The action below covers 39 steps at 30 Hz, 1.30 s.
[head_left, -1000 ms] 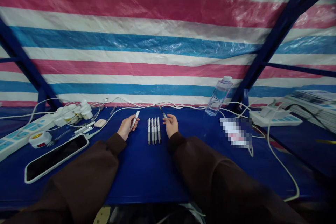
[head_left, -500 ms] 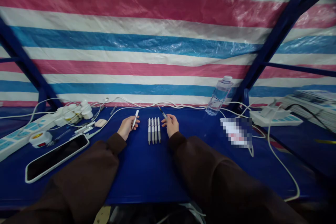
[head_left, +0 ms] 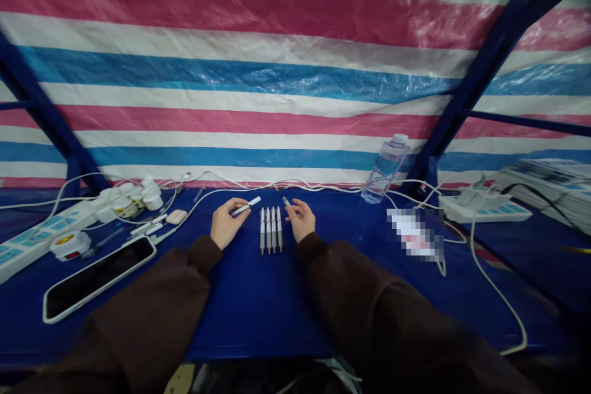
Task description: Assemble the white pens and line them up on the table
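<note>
Head, pens' [head_left: 273,231] nine o'clock: I see left hand [head_left: 228,221] gripping white piece [head_left: 252,202]
Three o'clock: right hand [head_left: 301,220] gripping grey piece [head_left: 286,202]

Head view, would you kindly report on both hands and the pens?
Left hand holding white-ended piece; right hand holding slim piece. Four pens side by side between them. White cables behind, off the pens.

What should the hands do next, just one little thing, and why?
Maybe the left hand could ease its white-ended piece toward the slim piece in the right hand. The white end points toward that side, the slim piece has a thin tip, and the two are apart, with four pens between the hands. They might be pen parts that fit together.
</note>
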Tool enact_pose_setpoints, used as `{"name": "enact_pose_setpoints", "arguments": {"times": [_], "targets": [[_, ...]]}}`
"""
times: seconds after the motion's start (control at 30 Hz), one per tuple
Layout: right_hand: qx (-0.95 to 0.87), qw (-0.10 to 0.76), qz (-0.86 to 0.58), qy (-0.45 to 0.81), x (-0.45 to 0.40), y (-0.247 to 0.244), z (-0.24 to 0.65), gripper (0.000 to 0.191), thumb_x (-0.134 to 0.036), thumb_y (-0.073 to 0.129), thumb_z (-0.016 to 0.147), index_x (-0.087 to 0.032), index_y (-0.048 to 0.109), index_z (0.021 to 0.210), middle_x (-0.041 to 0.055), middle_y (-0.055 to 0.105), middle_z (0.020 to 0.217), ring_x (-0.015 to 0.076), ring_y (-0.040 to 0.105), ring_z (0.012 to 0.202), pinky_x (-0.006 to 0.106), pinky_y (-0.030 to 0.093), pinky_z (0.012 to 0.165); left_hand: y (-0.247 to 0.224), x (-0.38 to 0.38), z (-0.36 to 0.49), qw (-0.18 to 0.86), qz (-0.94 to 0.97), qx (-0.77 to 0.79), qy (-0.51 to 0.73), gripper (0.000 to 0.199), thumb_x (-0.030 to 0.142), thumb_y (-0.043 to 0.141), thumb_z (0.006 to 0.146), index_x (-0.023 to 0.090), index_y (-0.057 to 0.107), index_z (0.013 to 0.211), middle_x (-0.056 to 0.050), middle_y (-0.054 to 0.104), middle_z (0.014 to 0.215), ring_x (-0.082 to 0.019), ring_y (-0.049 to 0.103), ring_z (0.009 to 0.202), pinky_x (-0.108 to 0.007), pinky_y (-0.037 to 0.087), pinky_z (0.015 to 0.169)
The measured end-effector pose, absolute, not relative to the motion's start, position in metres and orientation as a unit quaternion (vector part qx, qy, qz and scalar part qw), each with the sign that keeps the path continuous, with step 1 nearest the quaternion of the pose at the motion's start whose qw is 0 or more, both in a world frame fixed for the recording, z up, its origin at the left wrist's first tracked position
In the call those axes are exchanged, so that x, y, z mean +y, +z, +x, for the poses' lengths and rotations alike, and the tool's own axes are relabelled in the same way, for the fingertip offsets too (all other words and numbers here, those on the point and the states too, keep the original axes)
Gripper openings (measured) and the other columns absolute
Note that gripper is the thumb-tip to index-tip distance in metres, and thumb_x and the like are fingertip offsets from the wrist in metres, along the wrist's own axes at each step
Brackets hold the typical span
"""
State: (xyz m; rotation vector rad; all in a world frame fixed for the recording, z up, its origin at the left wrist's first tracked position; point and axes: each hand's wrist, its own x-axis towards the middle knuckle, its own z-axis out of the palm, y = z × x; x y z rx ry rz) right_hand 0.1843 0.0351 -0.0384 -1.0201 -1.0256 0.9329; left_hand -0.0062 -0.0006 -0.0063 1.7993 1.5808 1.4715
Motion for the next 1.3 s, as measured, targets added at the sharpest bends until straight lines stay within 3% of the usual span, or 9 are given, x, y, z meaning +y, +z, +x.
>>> {"name": "enact_pose_setpoints", "arguments": {"times": [0.17, 0.6, 1.1, 1.3], "targets": [[-0.527, 0.618, -0.479, 0.333, 0.0357, -0.0415, 0.1878, 0.015, -0.020, 0.059, 0.062, -0.017, 0.064, 0.076, 0.0043, 0.068, 0.077, 0.0176, 0.061, 0.073, 0.031, 0.048, 0.073, -0.0069, -0.0010, -0.0081, 0.101, 0.640, 0.569, 0.507, 0.011, 0.023, 0.059, 0.071, 0.019, 0.061, 0.080, 0.000, 0.066, 0.078, -0.016, 0.061, 0.077, -0.027, 0.044, 0.074], [-0.518, 0.616, -0.474, 0.357, 0.0366, -0.0448, 0.1869, 0.006, -0.020, 0.055, 0.062, -0.018, 0.061, 0.062, 0.0029, 0.065, 0.069, 0.0156, 0.059, 0.062, 0.028, 0.048, 0.065, -0.0125, 0.0031, -0.0126, 0.040, 0.654, 0.614, 0.441, 0.010, 0.021, 0.057, 0.070, 0.022, 0.061, 0.079, 0.001, 0.065, 0.077, -0.017, 0.059, 0.079, -0.027, 0.042, 0.074], [-0.521, 0.612, -0.460, 0.376, 0.0357, -0.0463, 0.1857, 0.006, -0.022, 0.059, 0.061, -0.018, 0.063, 0.062, 0.0037, 0.067, 0.070, 0.0176, 0.061, 0.069, 0.032, 0.050, 0.072, -0.0080, 0.0002, -0.0120, 0.000, 0.657, 0.641, 0.396, 0.009, 0.019, 0.059, 0.069, 0.025, 0.061, 0.076, 0.001, 0.067, 0.078, -0.021, 0.059, 0.080, -0.029, 0.039, 0.069], [-0.573, 0.593, -0.438, 0.357, 0.0276, -0.0412, 0.1815, 0.010, -0.024, 0.060, 0.065, -0.017, 0.067, 0.066, 0.0050, 0.069, 0.074, 0.0194, 0.063, 0.073, 0.031, 0.049, 0.071, -0.0062, -0.0014, -0.0091, -0.005, 0.687, 0.600, 0.411, 0.012, 0.014, 0.057, 0.071, 0.023, 0.060, 0.078, -0.001, 0.065, 0.082, -0.020, 0.058, 0.083, -0.031, 0.040, 0.077]]}}
